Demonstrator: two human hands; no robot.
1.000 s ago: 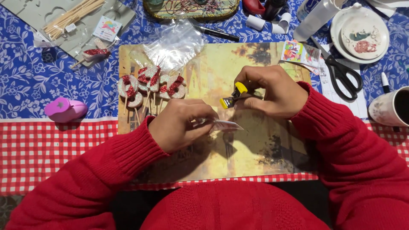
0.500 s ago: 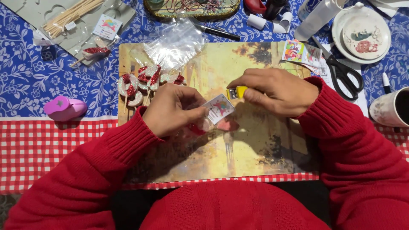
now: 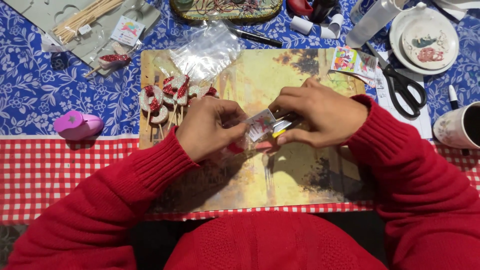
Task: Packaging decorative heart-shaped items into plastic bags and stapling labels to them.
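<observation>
Head view: hands (image 3: pixel 270 122) pinch card (image 3: pixel 260 124) mid-mat (image 3: pixel 300 185), margins crowded.

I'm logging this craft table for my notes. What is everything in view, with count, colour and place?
placemat: one, yellow-brown, centre
glitter toppers: several, red and silver, on sticks, mat's left
small card: one, white with colours, between both hands
clear bags: a few, top centre
wooden sticks: bundle, tan, top left
punch: one, pink, left
scissors: one, black, right
plate: one, white, top right
mug: one, white, right edge
marker: one, black, top
left hand: on card
right hand: holds a yellow-tipped tool, partly hidden
</observation>
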